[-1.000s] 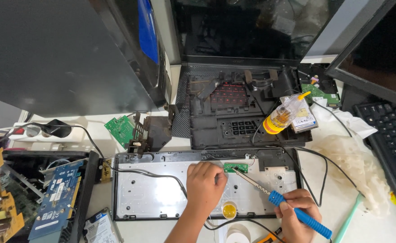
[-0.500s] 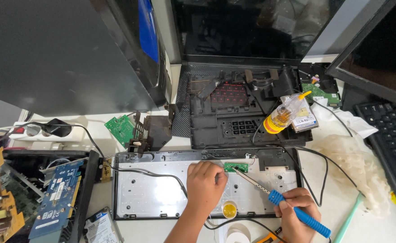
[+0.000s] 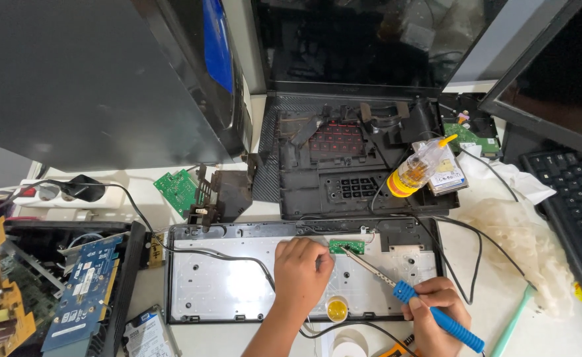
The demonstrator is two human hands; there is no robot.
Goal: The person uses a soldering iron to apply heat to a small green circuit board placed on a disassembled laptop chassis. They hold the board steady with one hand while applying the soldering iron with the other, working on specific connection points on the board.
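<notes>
An opened keyboard shell [image 3: 225,291] lies face down in front of me, its white inner sheet showing. A small green circuit board [image 3: 347,246] sits near its top edge. My right hand [image 3: 433,307] grips a blue-handled soldering iron [image 3: 436,314], its metal tip resting at the green board. My left hand [image 3: 301,274] lies curled on the keyboard sheet just left of the board; whether its fingers pinch anything is hidden. A small round tin of yellow flux [image 3: 336,309] stands between my hands.
A gutted black laptop base [image 3: 357,172] lies behind the keyboard, with a yellow-capped bottle [image 3: 416,168] on it. A green board [image 3: 178,188] and power strip [image 3: 53,195] sit at left, computer cards [image 3: 79,284] at lower left, a black keyboard [image 3: 578,205] and crumpled cloth [image 3: 522,244] at right.
</notes>
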